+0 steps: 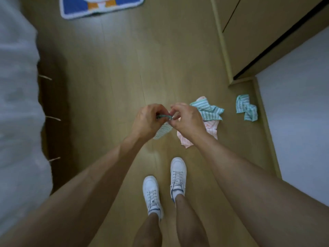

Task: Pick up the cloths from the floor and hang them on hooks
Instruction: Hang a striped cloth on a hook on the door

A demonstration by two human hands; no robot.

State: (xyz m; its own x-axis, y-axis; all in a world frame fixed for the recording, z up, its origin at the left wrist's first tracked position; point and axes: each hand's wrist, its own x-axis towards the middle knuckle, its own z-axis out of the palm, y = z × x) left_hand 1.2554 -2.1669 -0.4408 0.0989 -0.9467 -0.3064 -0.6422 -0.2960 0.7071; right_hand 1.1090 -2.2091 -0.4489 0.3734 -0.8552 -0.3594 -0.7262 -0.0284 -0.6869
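Note:
Both hands meet over the wooden floor and pinch the top edge of a small teal-and-white striped cloth (163, 130), which hangs down between them. My left hand (148, 121) grips its left side and my right hand (187, 120) its right side. On the floor just right of my right hand lies a crumpled teal striped cloth (208, 110) on top of a pink striped cloth (211, 129). Another teal striped cloth (246, 108) lies further right, near the skirting. No hooks are in view.
A bed with white bedding (17, 104) runs along the left. A blue and white mat (101, 6) lies at the top. A wooden cabinet (267, 32) and a white wall (302, 113) close the right side. My white sneakers (178, 173) stand below the hands.

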